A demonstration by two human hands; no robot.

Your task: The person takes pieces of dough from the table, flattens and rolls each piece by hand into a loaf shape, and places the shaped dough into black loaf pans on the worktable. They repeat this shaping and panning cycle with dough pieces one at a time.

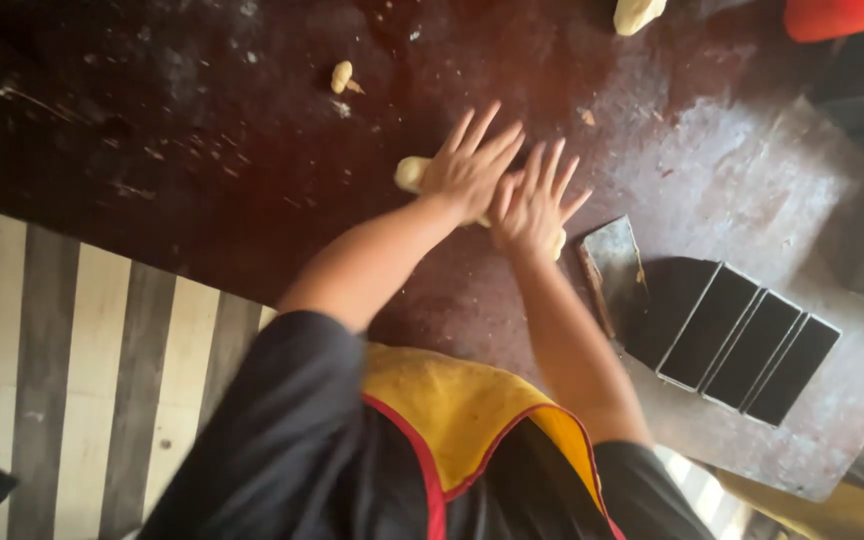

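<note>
Pressing flat on a roll of pale dough [412, 174], both hands work side by side on the dark, flour-dusted surface [202, 150]. The left hand [470, 170] lies palm down with its fingers [482, 130] straight and spread apart, clamped on nothing; the dough passes beneath the palm. The right hand [534, 205] sits just beside it, touching at the thumb side, its fingers [552, 165] likewise splayed and extended, not curled around anything.

The dough lies under both palms. One rounded end shows beyond the heel of the left hand, on the side away from the right hand; a small pale edge shows below the right palm. The middle of the roll is hidden by the hands.

Beyond the left fingertips, well apart, a small scrap of dough [341, 75] rests on the surface. Farther beyond the right fingertips, at the frame edge, another dough piece [636, 14] is partly in view, with a red container [837, 17] near it.

On the outer side of the right hand, near the wrist, a flat metal scraper [614, 268] lies on the surface. Just past it stands a strapped set of four dark rectangular loaf tins [737, 335]. The person wears a yellow apron with red trim [452, 410].
</note>
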